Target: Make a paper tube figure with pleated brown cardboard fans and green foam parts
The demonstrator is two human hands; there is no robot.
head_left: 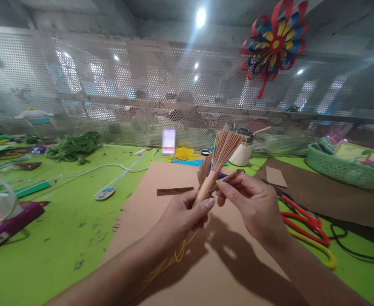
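My left hand (187,212) is closed around the lower end of a light-brown paper roll (206,185). Pleated brown paper fans (225,148) spread out from the roll's upper end. My right hand (253,199) pinches a narrow folded brown paper strip (233,176) against the roll's right side. Thin yellow thread (182,250) hangs below my left hand over a tan paper sheet (135,225). Left of the roll, another pleated brown strip (175,191) lies flat on that sheet.
Red-handled scissors (304,225) and brown card (317,191) lie to the right, near a green basket (340,172). A white jar (241,155) and yellow thread pile (187,154) stand behind. At left are a purple power strip (17,225) and green cord bundle (75,146).
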